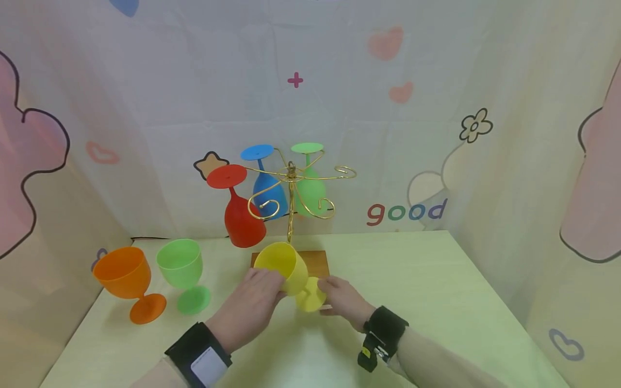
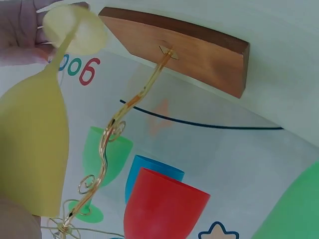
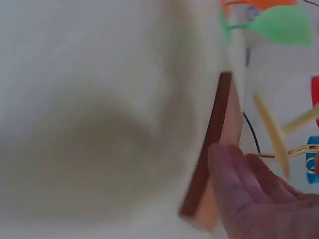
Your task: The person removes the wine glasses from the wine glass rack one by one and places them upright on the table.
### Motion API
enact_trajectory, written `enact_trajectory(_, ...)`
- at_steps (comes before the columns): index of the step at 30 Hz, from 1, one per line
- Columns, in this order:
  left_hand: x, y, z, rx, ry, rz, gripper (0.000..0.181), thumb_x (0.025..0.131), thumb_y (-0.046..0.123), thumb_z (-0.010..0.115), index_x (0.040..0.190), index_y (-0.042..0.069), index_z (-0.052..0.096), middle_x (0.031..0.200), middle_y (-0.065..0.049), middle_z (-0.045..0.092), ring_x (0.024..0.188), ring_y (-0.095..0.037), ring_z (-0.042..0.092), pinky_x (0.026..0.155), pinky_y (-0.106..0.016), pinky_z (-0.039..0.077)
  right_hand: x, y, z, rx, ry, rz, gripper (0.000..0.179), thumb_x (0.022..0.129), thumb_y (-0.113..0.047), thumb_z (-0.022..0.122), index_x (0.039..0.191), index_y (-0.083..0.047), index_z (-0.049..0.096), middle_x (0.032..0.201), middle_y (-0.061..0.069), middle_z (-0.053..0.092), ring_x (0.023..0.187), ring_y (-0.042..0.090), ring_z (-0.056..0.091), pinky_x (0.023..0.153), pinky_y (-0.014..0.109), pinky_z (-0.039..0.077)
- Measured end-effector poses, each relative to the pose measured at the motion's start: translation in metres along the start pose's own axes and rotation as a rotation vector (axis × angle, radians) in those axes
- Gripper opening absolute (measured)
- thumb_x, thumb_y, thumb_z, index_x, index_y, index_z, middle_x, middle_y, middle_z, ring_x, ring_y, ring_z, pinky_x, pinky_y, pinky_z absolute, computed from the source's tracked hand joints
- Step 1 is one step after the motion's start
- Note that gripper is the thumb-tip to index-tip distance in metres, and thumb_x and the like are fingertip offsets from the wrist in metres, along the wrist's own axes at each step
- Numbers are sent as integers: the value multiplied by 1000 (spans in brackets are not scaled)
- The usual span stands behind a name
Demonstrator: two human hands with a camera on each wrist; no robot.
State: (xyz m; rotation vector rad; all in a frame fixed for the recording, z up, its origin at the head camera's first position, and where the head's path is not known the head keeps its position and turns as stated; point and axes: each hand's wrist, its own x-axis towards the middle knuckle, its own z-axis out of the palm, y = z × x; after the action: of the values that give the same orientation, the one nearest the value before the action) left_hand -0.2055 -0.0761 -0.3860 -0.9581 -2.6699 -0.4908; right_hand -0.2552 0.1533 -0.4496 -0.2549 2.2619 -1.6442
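Note:
A yellow plastic goblet (image 1: pixel 289 268) is held tilted in front of the rack, its mouth toward the upper left. My left hand (image 1: pixel 253 299) grips it by the bowl (image 2: pixel 35 144). Beside its round foot (image 1: pixel 310 295) is my right hand (image 1: pixel 345 300), with fingers (image 3: pixel 239 172) extended and the foot between them and the thumb; whether they touch it I cannot tell. Behind stands a gold wire rack (image 1: pixel 290 215) on a wooden base (image 1: pixel 315 262). Red (image 1: pixel 242 218), blue (image 1: pixel 269 191) and green (image 1: pixel 311 191) goblets hang upside down from it.
An orange goblet (image 1: pixel 123 275) and another green goblet (image 1: pixel 180 264) stand upright on the pale table (image 1: pixel 427 302) at the left. Curled rack arms (image 1: pixel 345 171) stick out to the right and front. A printed curtain (image 1: pixel 339 108) hangs behind.

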Motion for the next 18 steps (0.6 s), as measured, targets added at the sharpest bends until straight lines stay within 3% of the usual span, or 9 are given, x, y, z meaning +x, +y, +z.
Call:
enact_trajectory(5,-2,-6,-3,20,-13,-32,22,86,20,70,95,18,51,82,7,48,83,-11,43,83,-30,42,0,-4,-7,-582,164,-157,54,99,-41,44,141,-6,44,139,15,53,122,28,49,103,53,43)
enact_trajectory(8,-6,-11,-6,36,-17,-39,19,86,17,69,93,18,51,79,7,47,80,-11,42,82,-30,42,0,-6,-14,-792,203,-226,62,96,-47,47,145,-8,40,148,13,42,134,28,35,111,54,34)
enact_trajectory(13,-17,-20,-14,60,-41,-87,20,85,16,70,92,17,51,78,7,47,79,-13,43,81,-30,40,2,-6,-27,-985,239,-321,69,94,-53,46,147,-11,36,152,15,36,137,33,27,112,60,28)
enact_trajectory(18,-42,-37,-27,51,-58,-172,22,84,13,71,90,17,50,77,7,47,78,-14,42,78,-31,40,3,-4,-35,-1005,232,-320,72,93,-56,45,148,-11,34,152,16,34,138,33,25,112,62,25)
